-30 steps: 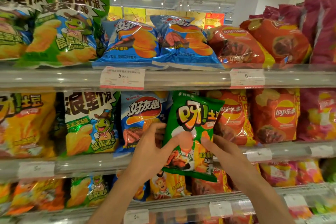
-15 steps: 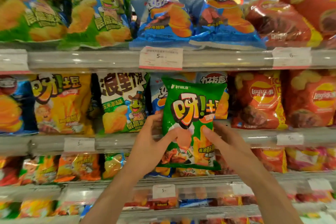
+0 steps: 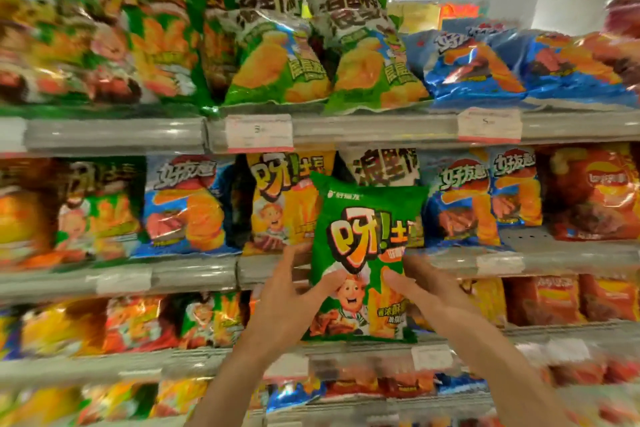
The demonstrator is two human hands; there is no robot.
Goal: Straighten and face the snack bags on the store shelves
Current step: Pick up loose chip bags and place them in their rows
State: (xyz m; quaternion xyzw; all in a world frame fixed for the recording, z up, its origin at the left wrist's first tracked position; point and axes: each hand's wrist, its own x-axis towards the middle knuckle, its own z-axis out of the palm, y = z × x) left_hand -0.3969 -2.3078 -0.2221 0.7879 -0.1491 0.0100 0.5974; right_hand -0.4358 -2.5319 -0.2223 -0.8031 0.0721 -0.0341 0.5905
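1. Your left hand (image 3: 287, 291) grips the green bag (image 3: 367, 253) at its lower left edge, thumb on the front.
2. Your right hand (image 3: 426, 288) grips the bag's lower right edge, thumb on the front too.
3. The bag hangs upright, label facing you, held out in front of the middle shelf (image 3: 194, 274), covering part of a yellow bag (image 3: 280, 204) and a blue bag (image 3: 460, 201) behind it.
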